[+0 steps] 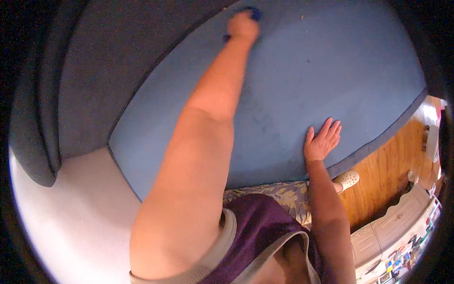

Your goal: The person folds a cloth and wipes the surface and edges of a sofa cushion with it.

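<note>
My left hand (243, 27) is stretched far out over a blue upholstered cushion (279, 90), near its dark back edge. Its fingers are closed around a dark blue cloth (255, 13), which shows on both sides of the fist; the hand is slightly blurred. Palm down with fingers spread, my right hand (322, 141) rests flat on the same cushion, closer to my body and to the right. Darker damp-looking patches mark the cushion between the two hands.
A dark grey padded backrest (113, 71) borders the cushion at left, beside a pale wall (80, 203). On the right lie the wooden floor (378, 170), a foot in a cream clog (349, 181), and a white cabinet (392, 222) with many small items on top.
</note>
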